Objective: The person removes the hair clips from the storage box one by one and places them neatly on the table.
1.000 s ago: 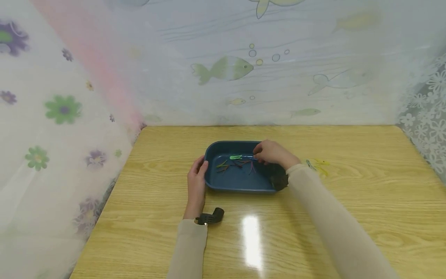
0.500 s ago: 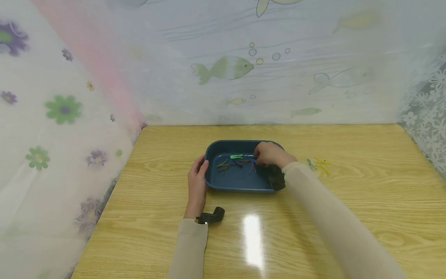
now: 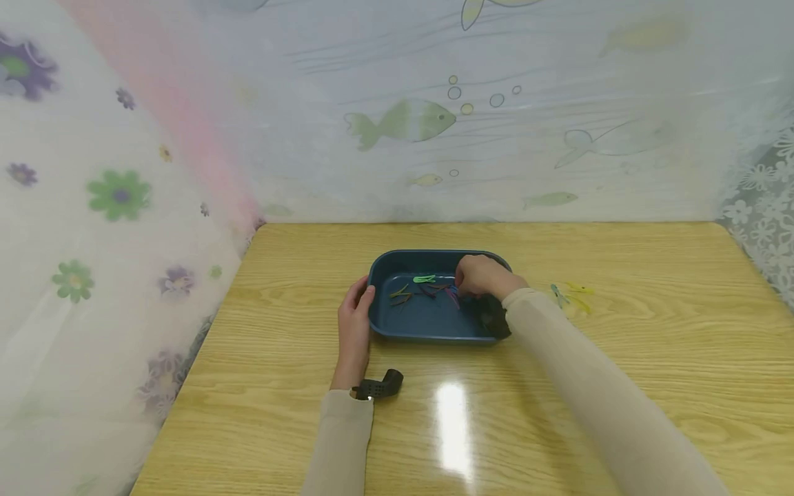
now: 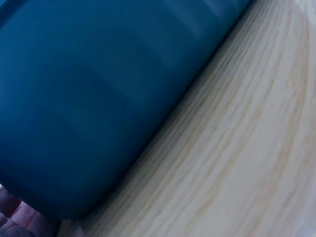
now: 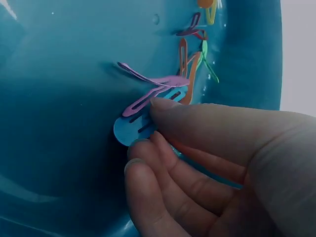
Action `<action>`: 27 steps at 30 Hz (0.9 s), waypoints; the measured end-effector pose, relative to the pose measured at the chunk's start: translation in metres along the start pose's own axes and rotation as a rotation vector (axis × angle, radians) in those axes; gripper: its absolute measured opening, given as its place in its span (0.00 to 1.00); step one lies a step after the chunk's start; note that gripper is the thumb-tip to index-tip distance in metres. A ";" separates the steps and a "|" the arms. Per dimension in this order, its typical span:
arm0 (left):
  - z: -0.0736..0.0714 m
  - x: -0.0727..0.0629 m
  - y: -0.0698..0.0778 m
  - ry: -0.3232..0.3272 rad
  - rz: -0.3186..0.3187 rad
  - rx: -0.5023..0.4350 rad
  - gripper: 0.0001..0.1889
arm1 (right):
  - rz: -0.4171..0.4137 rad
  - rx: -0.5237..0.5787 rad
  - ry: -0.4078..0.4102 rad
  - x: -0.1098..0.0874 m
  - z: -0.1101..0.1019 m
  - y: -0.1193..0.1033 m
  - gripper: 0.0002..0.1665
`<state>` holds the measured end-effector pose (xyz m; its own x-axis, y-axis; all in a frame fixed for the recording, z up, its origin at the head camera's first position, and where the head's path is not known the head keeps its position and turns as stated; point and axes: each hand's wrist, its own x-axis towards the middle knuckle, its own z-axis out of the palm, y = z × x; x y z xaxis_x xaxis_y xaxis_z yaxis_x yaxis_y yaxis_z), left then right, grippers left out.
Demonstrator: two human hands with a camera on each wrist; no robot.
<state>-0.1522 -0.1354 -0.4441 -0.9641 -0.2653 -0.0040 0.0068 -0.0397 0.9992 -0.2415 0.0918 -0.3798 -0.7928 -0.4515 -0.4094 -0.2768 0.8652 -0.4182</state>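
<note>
A dark blue plastic tub stands on the table. My left hand holds its left end, thumb over the rim and fingers outside; only some fingers show in the left wrist view. Inside the tub's right half, my right hand pinches a blue snap hair clip between thumb and fingers, low over the floor. A splayed purple hair clip overlaps the blue one. Beyond it lie orange, bright green and dark red clips. Further left is a yellowish clip.
Yellow hair clips and a pale teal one lie on the wooden table, right of the tub. A black wrist camera juts out from the left wrist. Printed curtains hang behind and beside the table.
My right hand has lowered a little into the tub with the blue hair clip, which now meets the purple clip. My left hand keeps its hold on the tub's end.
</note>
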 end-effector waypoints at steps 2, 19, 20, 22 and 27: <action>0.000 0.000 0.000 0.006 -0.002 0.007 0.18 | -0.004 0.002 -0.006 0.001 0.001 0.001 0.04; -0.001 0.001 -0.003 0.005 -0.007 -0.001 0.19 | -0.062 0.015 0.004 -0.003 -0.014 0.006 0.09; -0.001 0.000 -0.004 0.005 0.000 0.002 0.20 | -0.065 0.023 0.006 -0.004 -0.015 0.006 0.08; -0.001 0.000 -0.005 0.005 0.011 0.002 0.21 | -0.074 0.031 0.008 -0.006 -0.016 0.005 0.09; -0.001 0.002 -0.006 -0.003 0.010 -0.012 0.20 | -0.076 0.052 0.028 -0.014 -0.020 0.002 0.09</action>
<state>-0.1533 -0.1367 -0.4505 -0.9647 -0.2632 0.0059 0.0195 -0.0491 0.9986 -0.2421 0.1044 -0.3586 -0.7856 -0.5086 -0.3524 -0.3089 0.8158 -0.4889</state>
